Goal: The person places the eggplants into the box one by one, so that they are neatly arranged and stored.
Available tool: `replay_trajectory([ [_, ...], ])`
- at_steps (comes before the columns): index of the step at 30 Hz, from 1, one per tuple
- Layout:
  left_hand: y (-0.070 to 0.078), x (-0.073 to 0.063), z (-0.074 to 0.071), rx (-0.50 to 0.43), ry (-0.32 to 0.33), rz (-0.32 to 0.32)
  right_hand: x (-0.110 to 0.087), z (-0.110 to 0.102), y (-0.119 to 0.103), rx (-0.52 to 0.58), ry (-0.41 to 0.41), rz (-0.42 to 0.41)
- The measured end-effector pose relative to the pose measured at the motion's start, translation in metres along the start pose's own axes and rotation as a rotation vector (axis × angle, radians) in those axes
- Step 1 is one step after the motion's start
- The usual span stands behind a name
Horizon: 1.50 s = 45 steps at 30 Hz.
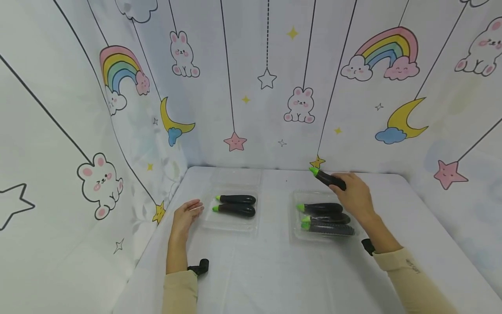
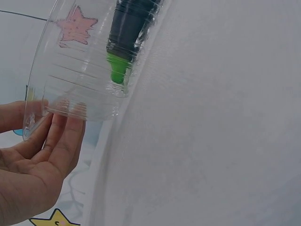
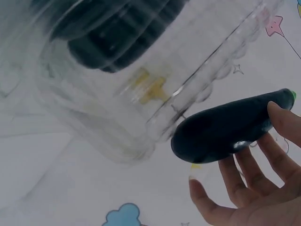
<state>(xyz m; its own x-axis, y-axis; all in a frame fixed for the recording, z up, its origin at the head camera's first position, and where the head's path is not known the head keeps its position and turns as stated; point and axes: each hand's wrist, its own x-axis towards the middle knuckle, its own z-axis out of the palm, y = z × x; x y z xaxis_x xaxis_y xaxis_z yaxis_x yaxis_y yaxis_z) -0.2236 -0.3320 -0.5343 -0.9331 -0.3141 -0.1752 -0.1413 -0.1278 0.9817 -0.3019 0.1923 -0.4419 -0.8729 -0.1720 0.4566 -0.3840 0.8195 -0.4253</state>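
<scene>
My right hand grips a dark toy eggplant with a green tip, raised above the far side of the right clear plastic box. In the right wrist view, the thumb and fingers hold this eggplant beside the box wall. Several more eggplants lie in that box. My left hand is at the left end of another clear box, its fingers fairly straight. Fingertips show through the clear plastic in the left wrist view. Two eggplants lie side by side inside this left box.
Both boxes stand apart on a white-covered table. The left box's clear lid lies folded back behind it. A white curtain printed with rabbits, stars and rainbows rises at the table's back and sides.
</scene>
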Motion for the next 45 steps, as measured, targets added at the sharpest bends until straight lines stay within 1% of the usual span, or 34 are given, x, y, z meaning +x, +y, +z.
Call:
replay_trajectory([
  [5,0.001,-0.003,0.002,0.017,0.004,0.013,0.000,0.004,-0.011,0.022,-0.014,0.014],
  [11,-0.001,-0.004,0.001,0.035,0.005,0.023,-0.001,0.009,-0.023,0.061,-0.028,-0.010],
  [17,0.000,-0.001,0.000,0.039,0.010,0.030,-0.001,0.016,-0.035,0.097,-0.030,-0.030],
  [27,0.002,-0.002,0.001,0.045,0.014,0.018,0.001,0.027,-0.068,0.149,-0.073,-0.027],
  [36,0.001,-0.004,0.002,0.043,0.016,0.017,0.003,0.046,-0.097,0.157,-0.123,-0.040],
  [45,0.001,-0.003,0.002,0.047,0.019,0.017,0.007,0.066,-0.121,0.158,-0.142,-0.045],
])
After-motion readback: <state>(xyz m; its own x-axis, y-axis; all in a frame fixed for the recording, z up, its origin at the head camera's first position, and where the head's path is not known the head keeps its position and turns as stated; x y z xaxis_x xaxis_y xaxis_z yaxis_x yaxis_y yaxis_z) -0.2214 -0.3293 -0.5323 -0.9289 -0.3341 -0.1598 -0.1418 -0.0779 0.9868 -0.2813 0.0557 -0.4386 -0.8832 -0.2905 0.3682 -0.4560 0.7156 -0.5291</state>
